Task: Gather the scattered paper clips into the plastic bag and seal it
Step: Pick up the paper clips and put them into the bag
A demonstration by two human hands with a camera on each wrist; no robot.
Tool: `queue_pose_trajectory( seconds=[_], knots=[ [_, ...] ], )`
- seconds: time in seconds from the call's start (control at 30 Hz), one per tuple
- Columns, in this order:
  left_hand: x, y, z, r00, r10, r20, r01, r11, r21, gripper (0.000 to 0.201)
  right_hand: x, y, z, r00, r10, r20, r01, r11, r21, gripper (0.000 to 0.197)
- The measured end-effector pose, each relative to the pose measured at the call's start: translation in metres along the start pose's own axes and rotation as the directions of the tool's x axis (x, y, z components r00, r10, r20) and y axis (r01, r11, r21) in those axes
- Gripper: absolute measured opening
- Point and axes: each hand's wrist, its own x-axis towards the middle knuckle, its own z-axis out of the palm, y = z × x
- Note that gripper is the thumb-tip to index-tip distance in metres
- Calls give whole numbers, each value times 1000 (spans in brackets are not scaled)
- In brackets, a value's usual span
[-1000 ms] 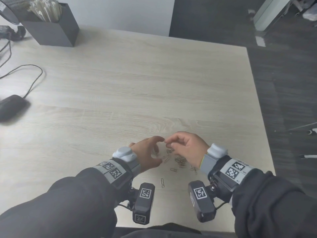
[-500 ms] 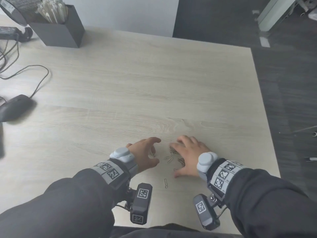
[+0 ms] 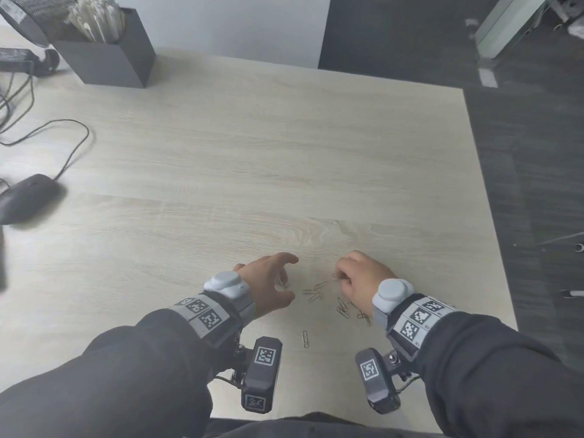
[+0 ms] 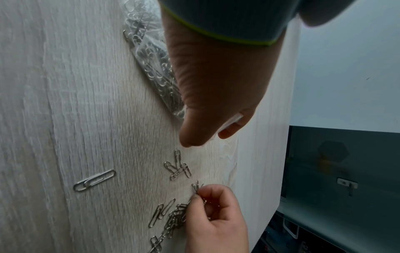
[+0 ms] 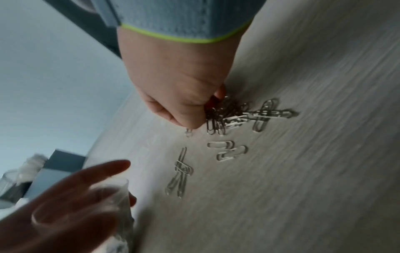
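Several silver paper clips lie scattered on the wooden desk between my hands, and one paper clip lies alone nearer to me. My left hand holds the mouth of the clear plastic bag, which lies under the palm and has many clips inside. In the right wrist view the bag's mouth stands open between the left fingers. My right hand is curled and pinches a small bunch of clips just above the desk, a short way right of the bag.
A dark box of white sticks stands at the desk's back left. A black mouse and its cable lie at the left. The desk's right edge runs close beside my right hand, with dark floor beyond.
My right hand left the bag's mouth, pressed flat on the pile of clips, and now is curled, pinching a bunch of them. The left hand has stayed in place with the bag.
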Motion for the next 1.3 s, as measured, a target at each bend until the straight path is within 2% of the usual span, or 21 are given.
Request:
queue_pose_trajectory(
  seconds=[0.13, 0.2, 0.27, 0.4, 0.63, 0.77, 0.83, 0.9, 0.97, 1.03, 1.13, 1.23, 1.3],
  knots=[
    [1, 2, 0, 1000, 2, 1, -2, 1000, -4, 64, 6, -1, -9, 983, 185, 13, -185, 971, 150, 15],
    [2, 2, 1, 1000, 5, -2, -5, 1000, -4, 65, 7, -4, -12, 958, 287, -13, -272, 920, 282, 15],
    [2, 3, 2, 1000, 9, -1, -9, 1000, -5, 65, 5, -9, -15, 940, 340, -32, -296, 858, 420, 13],
    [3, 4, 5, 1000, 16, -5, -16, 1000, -9, 69, 3, -34, -22, 963, 268, -33, -203, 799, 566, 9],
    [1, 9, 6, 998, 47, -29, -49, 997, -61, 74, 5, -80, -18, 996, 81, -41, -45, 834, 549, 7],
    [0, 6, 7, 999, 32, -42, -36, 996, -84, 91, 0, -85, -20, 999, 37, 2, -31, 804, 593, 11],
    [0, 4, 7, 998, 29, -46, -33, 996, -84, 93, -3, -81, -20, 1000, 6, -10, 2, 776, 631, 16],
    [0, 2, 7, 999, 36, -37, -39, 995, -96, 89, -4, -72, -19, 998, 43, -45, -2, 747, 664, 17],
    [0, -2, 6, 999, 34, -27, -36, 995, -93, 87, -1, -57, -17, 988, 123, -93, -40, 787, 616, 13],
    [0, -7, 5, 999, 26, -19, -28, 997, -75, 84, 2, -38, -13, 987, 136, -88, -84, 893, 442, 10],
    [-1, -13, 4, 1000, 12, -19, -14, 998, -61, 80, 5, -22, -1, 1000, 22, 15, -25, 983, 183, 20],
    [0, -15, 5, 1000, 5, -26, -7, 999, -48, 78, 8, -27, 9, 994, -104, 45, 104, 994, 19, 29],
    [0, -16, 7, 999, 2, -42, -4, 999, -43, 78, 11, -36, 15, 978, -203, 48, 206, 977, -52, 20]
  ],
)
